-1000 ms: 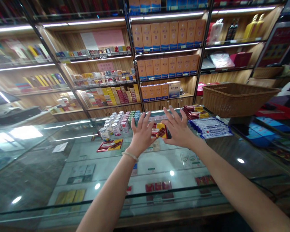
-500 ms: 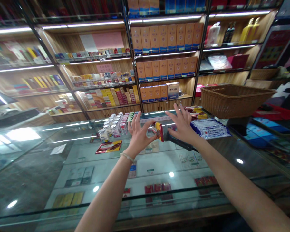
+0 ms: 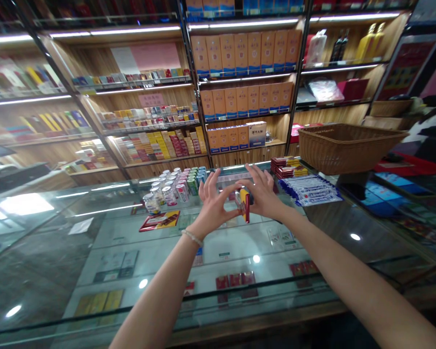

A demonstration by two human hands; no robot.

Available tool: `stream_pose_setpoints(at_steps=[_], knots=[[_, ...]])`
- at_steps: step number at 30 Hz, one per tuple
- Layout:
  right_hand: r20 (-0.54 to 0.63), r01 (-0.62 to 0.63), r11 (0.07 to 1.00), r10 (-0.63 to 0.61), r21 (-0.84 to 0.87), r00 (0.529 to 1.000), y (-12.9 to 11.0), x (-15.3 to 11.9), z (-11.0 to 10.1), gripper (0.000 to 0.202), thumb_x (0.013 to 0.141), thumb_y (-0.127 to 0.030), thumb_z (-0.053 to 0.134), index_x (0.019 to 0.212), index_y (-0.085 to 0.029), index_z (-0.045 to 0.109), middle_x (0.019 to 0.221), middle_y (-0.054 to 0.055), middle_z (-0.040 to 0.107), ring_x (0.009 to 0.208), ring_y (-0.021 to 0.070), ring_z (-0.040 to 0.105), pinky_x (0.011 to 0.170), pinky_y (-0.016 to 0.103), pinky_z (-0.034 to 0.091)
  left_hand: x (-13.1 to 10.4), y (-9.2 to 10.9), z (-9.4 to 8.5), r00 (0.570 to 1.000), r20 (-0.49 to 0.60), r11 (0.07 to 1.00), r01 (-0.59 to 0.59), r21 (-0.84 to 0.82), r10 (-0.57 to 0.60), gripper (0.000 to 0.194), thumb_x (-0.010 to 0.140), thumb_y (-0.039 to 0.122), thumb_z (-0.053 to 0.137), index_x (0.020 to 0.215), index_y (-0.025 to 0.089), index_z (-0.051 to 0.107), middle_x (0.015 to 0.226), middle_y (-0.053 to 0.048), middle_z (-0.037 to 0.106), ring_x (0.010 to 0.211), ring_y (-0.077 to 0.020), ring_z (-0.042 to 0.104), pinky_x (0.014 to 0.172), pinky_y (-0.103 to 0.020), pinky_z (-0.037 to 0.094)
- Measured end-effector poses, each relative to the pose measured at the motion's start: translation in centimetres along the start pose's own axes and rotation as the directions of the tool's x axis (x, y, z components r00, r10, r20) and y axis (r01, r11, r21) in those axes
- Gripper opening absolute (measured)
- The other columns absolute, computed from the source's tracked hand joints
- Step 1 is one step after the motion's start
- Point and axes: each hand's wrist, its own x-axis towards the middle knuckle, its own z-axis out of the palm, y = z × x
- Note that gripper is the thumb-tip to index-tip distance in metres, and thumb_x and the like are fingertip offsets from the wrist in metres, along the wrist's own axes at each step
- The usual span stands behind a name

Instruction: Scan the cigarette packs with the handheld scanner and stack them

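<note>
My left hand [image 3: 215, 202] pinches a chocolate bar [image 3: 246, 208] in a red and yellow wrapper between thumb and index finger, upright above the glass counter [image 3: 145, 261]. At the bar's right side is my right hand [image 3: 267, 198], its thumb and index finger closed on the edge and its other fingers raised. A dark handheld device is mostly hidden behind the right hand. Another red and yellow chocolate bar [image 3: 160, 221] lies flat on the glass, left of my left hand.
Rows of small cans [image 3: 169, 191] stand beyond the left hand. Blue and white packets [image 3: 310, 190] and stacked chocolate bars [image 3: 288, 168] lie right of my right hand, near a wicker basket [image 3: 349, 150]. Stocked shelves [image 3: 245, 116] line the back.
My right hand has come left from beside the bar to meet it, covering most of the dark device. The bar has shifted slightly right and down, still in my left hand.
</note>
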Motion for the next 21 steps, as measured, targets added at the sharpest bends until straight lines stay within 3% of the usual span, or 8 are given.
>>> stream_pose_setpoints(at_steps=[6, 13, 21], knots=[[-0.049, 0.055, 0.997, -0.058, -0.053, 0.997, 0.1, 0.0, -0.7, 0.066, 0.086, -0.060, 0.071, 0.139, -0.025, 0.056, 0.176, 0.018, 0.018, 0.161, 0.0383, 0.016, 0.125, 0.066, 0.010, 0.2, -0.5, -0.3, 1.000, -0.013, 0.999, 0.027, -0.018, -0.028, 0.072, 0.078, 0.064, 0.081, 0.141, 0.035, 0.062, 0.176, -0.012, 0.010, 0.161, -0.0432, 0.013, 0.127, -0.066, 0.010], [-0.109, 0.107, 0.987, -0.121, -0.123, 0.987, 0.4, 0.0, -1.2, 0.064, 0.084, -0.056, 0.072, 0.137, -0.022, 0.057, 0.173, 0.018, 0.025, 0.161, 0.0381, 0.017, 0.126, 0.063, 0.009, 0.3, -1.5, -0.8, 1.000, 0.007, 0.999, 0.015, -0.049, -0.014, 0.081, 0.078, 0.077, 0.072, 0.143, 0.031, 0.059, 0.175, -0.016, 0.008, 0.160, -0.0447, 0.011, 0.126, -0.068, 0.007], [-0.150, 0.117, 0.981, -0.140, -0.153, 0.979, 0.5, 0.0, -1.2, 0.063, 0.084, -0.052, 0.072, 0.136, -0.021, 0.056, 0.173, 0.019, 0.025, 0.161, 0.0385, 0.018, 0.126, 0.065, 0.011, 0.1, -2.2, -0.5, 1.000, -0.025, 0.998, 0.015, -0.059, -0.017, 0.090, 0.074, 0.081, 0.073, 0.147, 0.031, 0.054, 0.174, -0.015, 0.014, 0.160, -0.0433, 0.015, 0.127, -0.066, 0.007]])
